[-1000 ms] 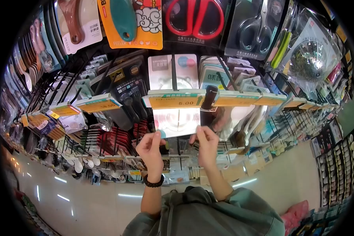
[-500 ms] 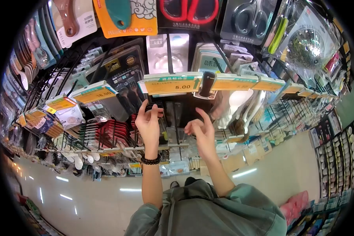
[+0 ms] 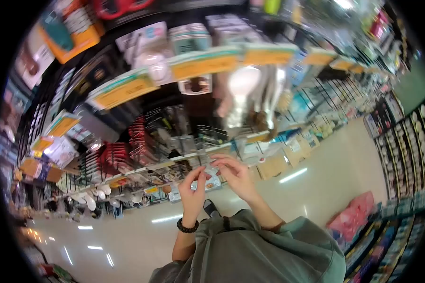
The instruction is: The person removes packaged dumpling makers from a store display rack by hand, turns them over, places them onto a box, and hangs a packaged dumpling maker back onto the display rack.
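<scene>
My left hand point(image 3: 193, 191) is raised in front of the lower edge of a store rack. Its fingers are loosely bent, with the thumb near the index fingertip, and I see nothing held. My right hand point(image 3: 237, 179) is close beside it, its fingers reaching toward the left hand and slightly apart; it looks bare too. The fingertips of the two hands nearly meet. Just behind them runs a pale shelf rail point(image 3: 175, 161). Above hang a white spoon point(image 3: 243, 85) and red-packed goods point(image 3: 116, 158). A dark beaded bracelet point(image 3: 188, 227) circles my left wrist.
Orange price labels point(image 3: 208, 67) line the upper rail, with packaged utensils on hooks around it. Several white spoons point(image 3: 87, 200) hang at the lower left. A pink plastic bag point(image 3: 351, 214) lies on the floor to the right. Another rack point(image 3: 413, 160) stands at the far right.
Both hands have dropped from the upper hooks toward my body and come closer together. My view has turned, so the rack appears shifted left and tilted. The picture is blurrier.
</scene>
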The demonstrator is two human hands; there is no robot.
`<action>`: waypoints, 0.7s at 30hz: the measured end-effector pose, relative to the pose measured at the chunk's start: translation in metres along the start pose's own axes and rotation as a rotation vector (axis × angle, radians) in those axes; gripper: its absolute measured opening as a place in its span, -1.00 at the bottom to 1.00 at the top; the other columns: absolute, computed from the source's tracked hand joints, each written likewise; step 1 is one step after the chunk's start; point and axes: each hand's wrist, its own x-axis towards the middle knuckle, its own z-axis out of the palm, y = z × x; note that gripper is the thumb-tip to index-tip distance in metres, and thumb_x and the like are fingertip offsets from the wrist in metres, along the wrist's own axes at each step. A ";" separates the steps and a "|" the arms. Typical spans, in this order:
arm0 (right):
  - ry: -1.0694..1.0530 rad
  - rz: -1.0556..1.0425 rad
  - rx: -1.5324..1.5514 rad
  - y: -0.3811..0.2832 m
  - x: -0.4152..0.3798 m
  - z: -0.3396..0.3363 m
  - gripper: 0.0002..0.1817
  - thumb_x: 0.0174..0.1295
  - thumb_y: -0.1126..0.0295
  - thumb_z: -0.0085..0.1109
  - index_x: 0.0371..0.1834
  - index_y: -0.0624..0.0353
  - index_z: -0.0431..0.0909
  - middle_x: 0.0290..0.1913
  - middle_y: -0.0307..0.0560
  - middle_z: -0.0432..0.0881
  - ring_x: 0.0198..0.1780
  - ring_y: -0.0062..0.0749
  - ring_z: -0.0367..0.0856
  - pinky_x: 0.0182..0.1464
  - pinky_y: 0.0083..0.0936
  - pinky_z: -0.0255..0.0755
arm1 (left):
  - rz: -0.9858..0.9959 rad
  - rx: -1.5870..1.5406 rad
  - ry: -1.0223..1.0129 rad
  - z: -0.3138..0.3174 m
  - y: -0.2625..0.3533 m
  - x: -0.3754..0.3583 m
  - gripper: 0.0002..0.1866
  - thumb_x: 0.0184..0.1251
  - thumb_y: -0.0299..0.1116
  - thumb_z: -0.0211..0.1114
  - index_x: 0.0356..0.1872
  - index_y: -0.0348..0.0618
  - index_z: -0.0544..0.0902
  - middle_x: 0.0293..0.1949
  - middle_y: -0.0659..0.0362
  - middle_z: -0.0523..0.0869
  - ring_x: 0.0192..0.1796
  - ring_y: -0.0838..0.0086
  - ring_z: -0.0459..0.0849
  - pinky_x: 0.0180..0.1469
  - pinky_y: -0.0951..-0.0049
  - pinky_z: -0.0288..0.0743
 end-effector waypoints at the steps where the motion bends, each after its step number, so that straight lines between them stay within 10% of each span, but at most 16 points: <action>1: 0.025 0.002 0.004 -0.003 -0.011 -0.009 -0.76 0.46 0.47 0.00 0.09 0.26 0.56 -0.11 -0.18 0.68 -0.03 -0.57 0.60 -0.02 -0.60 0.47 | -0.025 -0.009 -0.053 0.012 -0.006 -0.011 -0.81 0.42 -0.54 0.19 -0.03 -0.35 0.67 -0.31 0.15 0.76 -0.22 0.54 0.72 -0.10 0.54 0.56; 21: 0.843 0.033 0.120 -0.065 -0.345 -0.329 -0.71 0.47 0.43 0.00 0.13 0.35 0.54 0.00 -0.07 0.69 0.04 -0.50 0.62 0.07 -0.52 0.50 | -0.199 0.021 -1.164 0.361 -0.002 -0.216 -0.62 0.43 -0.53 0.17 0.23 -0.40 0.51 0.08 0.02 0.68 0.03 0.45 0.69 0.09 0.49 0.53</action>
